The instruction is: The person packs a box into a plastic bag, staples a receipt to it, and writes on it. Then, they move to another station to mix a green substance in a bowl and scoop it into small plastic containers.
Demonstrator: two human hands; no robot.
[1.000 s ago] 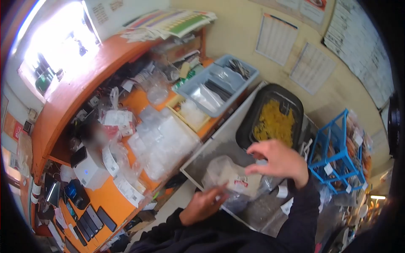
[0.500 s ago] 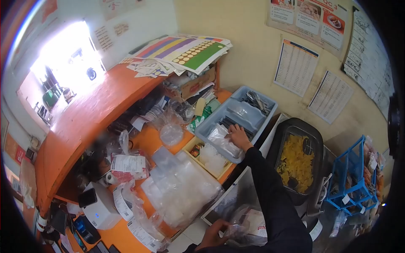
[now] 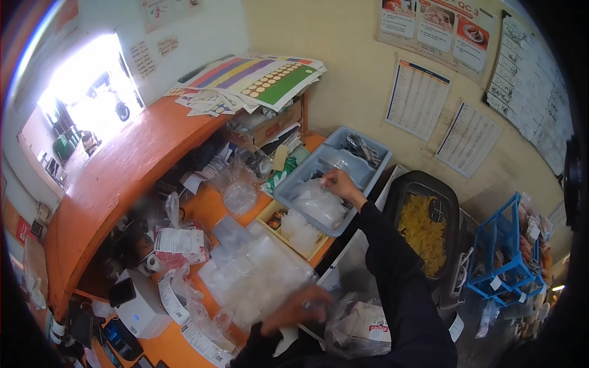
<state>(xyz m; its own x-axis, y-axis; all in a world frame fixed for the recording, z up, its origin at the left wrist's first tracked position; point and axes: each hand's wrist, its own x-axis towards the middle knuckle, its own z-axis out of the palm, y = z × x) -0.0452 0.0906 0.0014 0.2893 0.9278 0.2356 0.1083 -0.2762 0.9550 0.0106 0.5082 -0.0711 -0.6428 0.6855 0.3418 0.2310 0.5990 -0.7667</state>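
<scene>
My right hand (image 3: 338, 184) is above the blue-grey bin (image 3: 374, 181), its fingers pinched on the edge of a clear plastic bag (image 3: 319, 205) that is partly raised from the bin. Dark utensils lie in the bin's far compartment. At the bottom centre my left hand (image 3: 300, 308) is blurred by motion, near a stack of clear plastic bags (image 3: 257, 276); its fingers are too smeared to read. A clear bag with a white, red-printed package (image 3: 368, 325) inside stands just right of it.
A wooden tray (image 3: 314, 250) with white packets adjoins the bin. To the right are a black pan (image 3: 451, 245) of yellow food and a blue wire rack (image 3: 475, 279). A white box (image 3: 141, 313) and receipts occupy the left side.
My right hand has risen from the bin, lifting the clear bag's edge. My left hand has let go of the bag around the package and moved up and left. The view has shifted slightly.
</scene>
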